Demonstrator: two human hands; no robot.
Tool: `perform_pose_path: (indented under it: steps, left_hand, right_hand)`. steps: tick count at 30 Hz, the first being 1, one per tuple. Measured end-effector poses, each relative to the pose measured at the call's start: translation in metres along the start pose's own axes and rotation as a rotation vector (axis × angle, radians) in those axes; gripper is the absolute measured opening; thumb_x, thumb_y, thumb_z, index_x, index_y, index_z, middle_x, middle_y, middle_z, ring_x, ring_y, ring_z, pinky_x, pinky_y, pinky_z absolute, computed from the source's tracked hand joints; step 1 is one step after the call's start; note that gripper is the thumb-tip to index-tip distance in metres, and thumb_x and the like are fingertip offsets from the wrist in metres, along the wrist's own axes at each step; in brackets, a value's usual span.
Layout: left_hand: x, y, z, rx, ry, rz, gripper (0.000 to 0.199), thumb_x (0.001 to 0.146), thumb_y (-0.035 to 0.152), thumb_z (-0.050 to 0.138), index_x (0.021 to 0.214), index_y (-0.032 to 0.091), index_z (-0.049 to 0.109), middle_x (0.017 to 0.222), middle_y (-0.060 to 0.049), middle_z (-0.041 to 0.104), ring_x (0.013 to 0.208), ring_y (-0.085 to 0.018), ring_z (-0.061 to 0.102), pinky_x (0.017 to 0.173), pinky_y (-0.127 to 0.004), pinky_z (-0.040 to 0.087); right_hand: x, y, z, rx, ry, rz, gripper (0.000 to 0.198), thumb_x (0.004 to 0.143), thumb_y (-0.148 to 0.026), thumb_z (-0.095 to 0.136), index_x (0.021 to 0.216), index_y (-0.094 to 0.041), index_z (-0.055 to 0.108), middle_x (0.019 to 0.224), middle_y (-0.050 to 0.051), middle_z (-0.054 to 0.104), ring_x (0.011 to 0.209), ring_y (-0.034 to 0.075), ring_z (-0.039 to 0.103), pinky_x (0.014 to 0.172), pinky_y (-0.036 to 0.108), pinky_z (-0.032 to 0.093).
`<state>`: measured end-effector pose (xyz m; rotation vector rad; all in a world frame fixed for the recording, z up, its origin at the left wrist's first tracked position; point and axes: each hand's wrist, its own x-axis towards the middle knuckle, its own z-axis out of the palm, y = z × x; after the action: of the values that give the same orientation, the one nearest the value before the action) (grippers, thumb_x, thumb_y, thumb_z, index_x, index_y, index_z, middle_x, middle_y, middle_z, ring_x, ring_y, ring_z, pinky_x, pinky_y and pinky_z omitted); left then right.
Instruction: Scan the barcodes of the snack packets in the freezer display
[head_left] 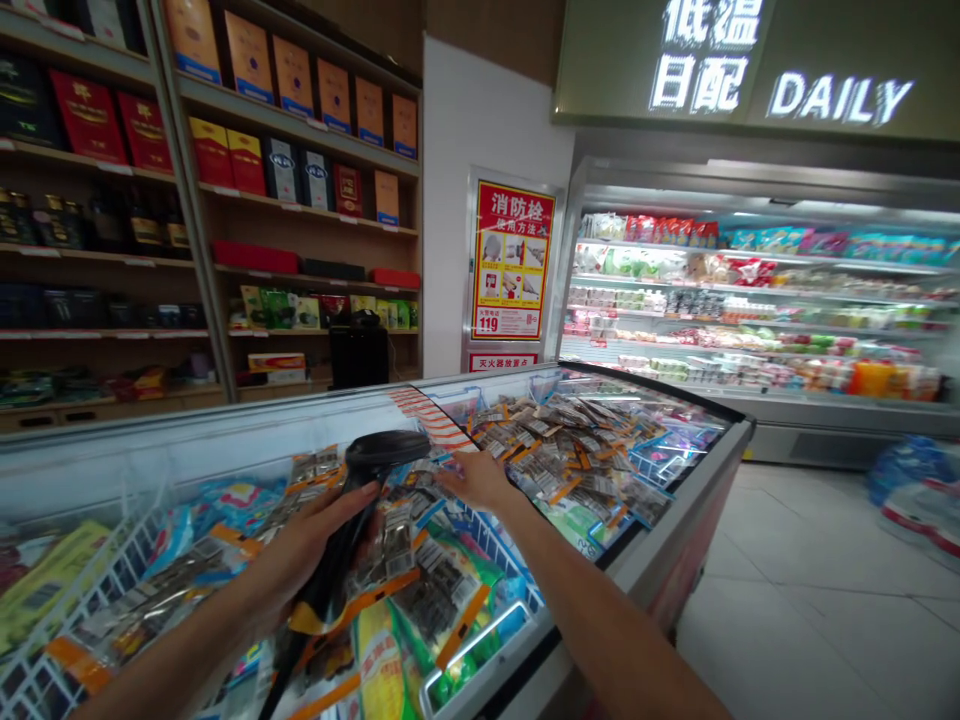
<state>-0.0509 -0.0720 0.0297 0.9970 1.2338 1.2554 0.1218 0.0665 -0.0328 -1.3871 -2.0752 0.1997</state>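
Note:
My left hand (311, 540) is wrapped round a black handheld barcode scanner (334, 560). The scanner's broad head points up and away, over an open chest freezer (709, 495). Just right of that head, my right hand (476, 480) reaches in, its fingers drawn together at the edge of a packet (420, 482); their tips are partly blurred. Below both hands lie several clear packets with orange edges (450, 600) and dark contents. A yellow-green corn bag (382, 655) shows beneath them.
White wire baskets (90, 610) divide the freezer. More dark packets (570, 440) are heaped at its right end, by a sliding glass lid edge (431, 415) with orange stripes. Shelves of boxes (296, 185) stand behind; a lit chilled display (750, 310) and wrapped water bottles (915, 490) are right.

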Motion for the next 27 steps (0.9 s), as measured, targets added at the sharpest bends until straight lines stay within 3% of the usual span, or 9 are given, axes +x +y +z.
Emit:
perform_pose_path:
  steps: [3, 7, 11, 18, 27]
  left_hand:
    - [-0.001, 0.000, -0.006, 0.023, 0.001, -0.057, 0.021, 0.067, 0.036, 0.063, 0.064, 0.015, 0.057, 0.052, 0.002, 0.058, 0.043, -0.008, 0.051, 0.041, -0.015, 0.037]
    - [-0.002, 0.002, -0.005, 0.019, -0.027, -0.076, 0.024, 0.067, 0.038, 0.062, 0.064, 0.016, 0.056, 0.053, 0.002, 0.058, 0.044, -0.008, 0.050, 0.042, -0.016, 0.037]
    - [-0.008, 0.002, 0.001, 0.032, -0.124, -0.049, 0.028, 0.066, 0.041, 0.063, 0.058, 0.015, 0.054, 0.050, 0.003, 0.055, 0.042, -0.007, 0.047, 0.041, -0.016, 0.035]
    - [-0.018, 0.002, 0.005, -0.005, -0.125, -0.110, 0.037, 0.050, 0.048, 0.071, 0.058, 0.016, 0.055, 0.049, 0.003, 0.056, 0.044, -0.009, 0.048, 0.041, -0.017, 0.036]
    - [-0.025, 0.010, 0.014, -0.018, -0.107, -0.128, 0.043, 0.036, 0.049, 0.076, 0.052, 0.016, 0.054, 0.045, 0.004, 0.053, 0.041, -0.007, 0.045, 0.041, -0.018, 0.037]
  right_hand:
    - [0.000, -0.002, 0.007, 0.086, -0.014, 0.019, 0.038, 0.055, -0.052, 0.066, 0.080, -0.024, 0.067, 0.081, 0.004, 0.067, 0.089, 0.026, 0.056, 0.074, 0.034, 0.039]
    - [-0.002, 0.014, 0.004, 0.333, -0.031, 0.020, 0.025, 0.055, -0.036, 0.069, 0.076, -0.022, 0.066, 0.072, -0.001, 0.066, 0.073, 0.019, 0.058, 0.066, 0.027, 0.041]
    - [-0.002, 0.036, -0.009, 0.539, 0.105, 0.136, 0.019, 0.058, -0.025, 0.065, 0.075, -0.018, 0.063, 0.073, 0.000, 0.065, 0.070, 0.018, 0.058, 0.066, 0.029, 0.042]
    - [-0.004, 0.056, -0.024, 0.764, 0.195, 0.197, 0.018, 0.060, -0.024, 0.061, 0.076, -0.017, 0.062, 0.074, 0.000, 0.067, 0.071, 0.019, 0.060, 0.068, 0.030, 0.045]
    - [-0.009, 0.058, -0.029, 0.978, 0.250, 0.310, 0.019, 0.056, -0.025, 0.062, 0.073, -0.015, 0.060, 0.070, 0.002, 0.066, 0.069, 0.018, 0.060, 0.069, 0.030, 0.045]
